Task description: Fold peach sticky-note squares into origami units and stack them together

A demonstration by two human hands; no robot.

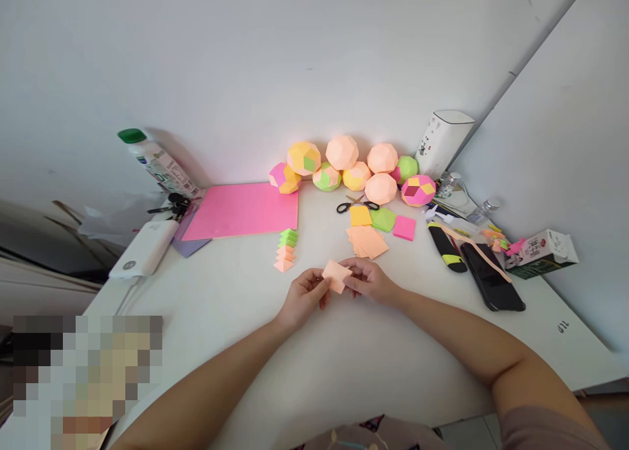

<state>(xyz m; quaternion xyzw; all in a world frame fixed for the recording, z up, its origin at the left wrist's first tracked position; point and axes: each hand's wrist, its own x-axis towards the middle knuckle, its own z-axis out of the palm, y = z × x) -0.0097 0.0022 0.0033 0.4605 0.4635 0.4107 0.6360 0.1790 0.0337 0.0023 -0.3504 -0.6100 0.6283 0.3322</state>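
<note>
A peach square of paper (337, 276) is held up over the white table between both hands. My left hand (308, 290) pinches its left corner, thumb on top. On the opposite corner, my right hand (369, 281) is closed in the same way. Just beyond lies a fanned stack of peach squares (367, 242), with yellow squares (360, 216), green squares (383, 219) and pink squares (403, 228) behind it. Left of these stands a short row of folded green and peach paper pieces (285, 250). Black-handled scissors (357, 204) rest behind the yellow squares.
Several faceted paper balls (343, 152) are piled against the wall. A pink sheet (240, 211) lies at the back left, near a green-capped bottle (162, 165). On the right are a cutter knife (447, 248), a black phone (493, 276) and a milk carton (543, 253).
</note>
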